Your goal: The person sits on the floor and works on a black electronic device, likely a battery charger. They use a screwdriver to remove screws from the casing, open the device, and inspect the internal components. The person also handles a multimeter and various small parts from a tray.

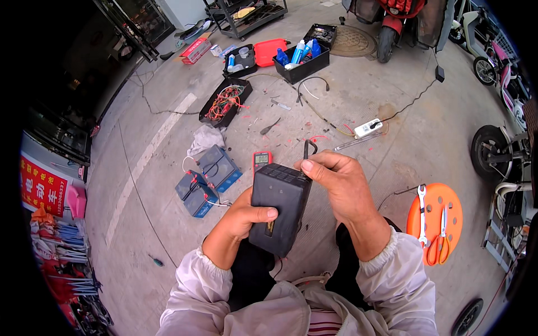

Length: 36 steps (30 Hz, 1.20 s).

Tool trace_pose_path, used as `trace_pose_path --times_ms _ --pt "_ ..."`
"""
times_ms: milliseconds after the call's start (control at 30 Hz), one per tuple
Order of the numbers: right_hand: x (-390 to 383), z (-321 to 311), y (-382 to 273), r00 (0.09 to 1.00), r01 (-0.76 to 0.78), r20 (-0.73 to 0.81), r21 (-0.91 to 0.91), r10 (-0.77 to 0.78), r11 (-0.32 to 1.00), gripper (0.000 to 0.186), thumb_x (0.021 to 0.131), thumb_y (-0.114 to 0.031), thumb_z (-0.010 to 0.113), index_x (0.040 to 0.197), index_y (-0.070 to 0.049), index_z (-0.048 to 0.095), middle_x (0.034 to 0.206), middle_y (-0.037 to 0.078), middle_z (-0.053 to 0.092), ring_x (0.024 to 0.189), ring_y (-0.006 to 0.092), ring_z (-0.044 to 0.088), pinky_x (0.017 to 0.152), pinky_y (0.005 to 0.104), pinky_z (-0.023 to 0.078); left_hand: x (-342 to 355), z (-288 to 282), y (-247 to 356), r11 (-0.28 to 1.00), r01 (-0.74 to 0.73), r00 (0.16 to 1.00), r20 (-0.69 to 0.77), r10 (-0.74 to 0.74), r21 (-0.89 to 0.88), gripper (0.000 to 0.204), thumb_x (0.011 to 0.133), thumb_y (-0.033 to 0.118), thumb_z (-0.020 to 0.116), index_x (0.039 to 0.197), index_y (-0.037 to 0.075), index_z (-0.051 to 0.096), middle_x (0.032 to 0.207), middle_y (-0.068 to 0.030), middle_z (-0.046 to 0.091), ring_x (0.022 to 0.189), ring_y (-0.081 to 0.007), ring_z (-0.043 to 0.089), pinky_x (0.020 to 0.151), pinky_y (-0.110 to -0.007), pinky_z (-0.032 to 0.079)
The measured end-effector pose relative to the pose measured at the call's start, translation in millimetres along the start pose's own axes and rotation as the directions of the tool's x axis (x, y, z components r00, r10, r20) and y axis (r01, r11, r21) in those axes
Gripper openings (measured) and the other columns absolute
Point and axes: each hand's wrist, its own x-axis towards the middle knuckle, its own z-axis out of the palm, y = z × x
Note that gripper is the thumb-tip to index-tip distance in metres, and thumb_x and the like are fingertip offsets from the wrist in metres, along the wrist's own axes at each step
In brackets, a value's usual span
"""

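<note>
My left hand (245, 217) is closed around the side of a black plastic box (278, 204) with vent slots at its top end, which looks like a battery charger. Its thumb lies across the broad face. My right hand (343, 182) pinches the black cord (307, 148) at the box's upper right corner, where the cord bends into a small loop. Just beyond the box, a red multimeter (261, 159) lies on the ground, partly covered by it. To the left sit two blue batteries (220, 169) (196, 193) with wires on top.
An orange stool (448, 215) at right carries a wrench (422, 213) and orange-handled scissors (440, 246). Ahead are a tray of tangled wires (224, 103), a black bin of bottles (302, 70) and a white power strip (368, 128). A red scooter (390, 25) stands at the back.
</note>
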Motion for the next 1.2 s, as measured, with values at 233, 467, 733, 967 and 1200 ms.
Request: trace_pose_path --times_ms 233,467,733,967,1200 --pt "9 -7 3 0.999 -0.034 0.008 -0.033 0.034 0.999 0.038 0.100 -0.033 0.064 0.104 0.002 0.075 0.079 0.000 0.062 0.072 0.0079 0.044 0.070 0.0271 0.037 -4 -14 -8 0.985 -0.025 0.999 0.036 0.031 -0.170 0.082 0.069 0.023 0.082 0.140 -0.003 0.050 0.121 -0.0147 0.068 0.105 -0.0262 0.069 0.091 -0.038 0.056" --pt "-2 -17 -21 0.996 0.039 -0.067 -0.342 -0.066 0.939 0.037 0.101 -0.030 0.062 0.107 0.005 0.070 0.084 0.005 0.069 0.075 0.0101 0.056 0.074 0.0293 0.048 2 -32 -23 0.954 -0.131 0.987 0.050 0.150 -0.269 0.075 0.074 0.024 0.082 0.136 -0.005 0.052 0.119 -0.0186 0.069 0.102 -0.0306 0.072 0.089 -0.042 0.060" --pt "-117 -172 34 0.664 -0.336 -0.321 -0.935 -0.675 0.115 0.068 0.084 -0.020 0.077 0.142 0.000 0.048 0.135 0.022 0.053 0.125 0.0394 0.050 0.105 0.0504 0.038 2 -56 -20 0.899 -0.345 0.922 -0.277 0.271 -0.271 0.051 0.094 0.031 0.067 0.133 -0.002 0.058 0.119 -0.0174 0.071 0.102 -0.0320 0.072 0.091 -0.046 0.060" --pt "-220 -274 120 0.778 -0.591 -0.410 -0.736 -0.476 -0.331 0.081 0.084 -0.032 0.075 0.154 -0.013 0.039 0.154 0.021 0.039 0.142 0.0448 0.036 0.117 0.0571 0.028 -6 -66 -26 0.912 -0.331 0.931 -0.243 0.274 -0.240 0.052 0.099 0.037 0.061 0.135 0.000 0.057 0.123 -0.0177 0.069 0.106 -0.0311 0.070 0.093 -0.047 0.058" --pt "-206 -328 123 0.795 -0.571 -0.359 -0.714 -0.489 -0.404 0.078 0.084 -0.033 0.073 0.154 -0.018 0.041 0.153 0.016 0.043 0.139 0.0421 0.042 0.115 0.0570 0.033 -15 -99 -40 0.911 -0.371 0.902 -0.302 0.308 -0.180 0.050 0.100 0.040 0.060 0.135 0.004 0.059 0.125 -0.0142 0.069 0.111 -0.0303 0.069 0.097 -0.047 0.056"
